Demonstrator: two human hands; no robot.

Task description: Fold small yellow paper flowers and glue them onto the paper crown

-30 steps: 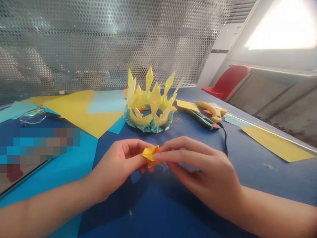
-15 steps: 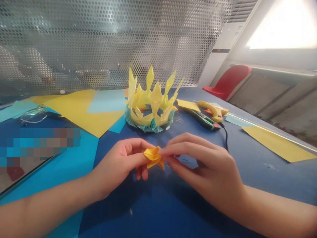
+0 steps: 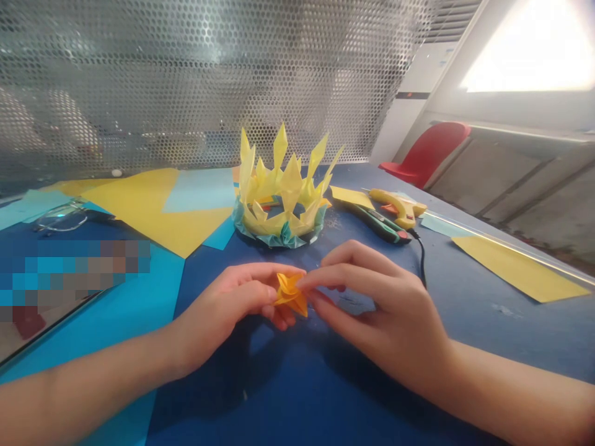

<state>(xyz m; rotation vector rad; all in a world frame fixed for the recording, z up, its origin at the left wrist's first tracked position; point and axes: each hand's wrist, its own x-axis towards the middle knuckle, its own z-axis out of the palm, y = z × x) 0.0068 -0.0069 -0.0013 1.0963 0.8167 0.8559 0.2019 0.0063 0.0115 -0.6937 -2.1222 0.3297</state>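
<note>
Between my two hands, a small orange-yellow origami flower point(image 3: 290, 293) with pointed petals is held above the blue table. My left hand point(image 3: 242, 297) grips it from the left, thumb in front and fingers curled behind. From the right, my right hand point(image 3: 379, 303) pinches a petal between thumb and index finger. Just beyond them stands a folded-paper crown point(image 3: 290, 179), with tall pale yellow points and a teal pleated base.
Yellow paper point(image 3: 153, 204) and blue paper point(image 3: 149, 322) lie left, with glasses point(image 3: 60, 217) and a pixelated device point(image 3: 69, 285). To the right are a yellow glue gun point(image 3: 402, 209), a green-black cutter point(image 3: 379, 224) and a yellow sheet point(image 3: 515, 266). A perforated metal screen point(image 3: 186, 80) rises behind.
My left thumb has drawn back slightly from the flower's front, and the left fingers have shifted right behind it. My right hand keeps its pinch, moving slightly left.
</note>
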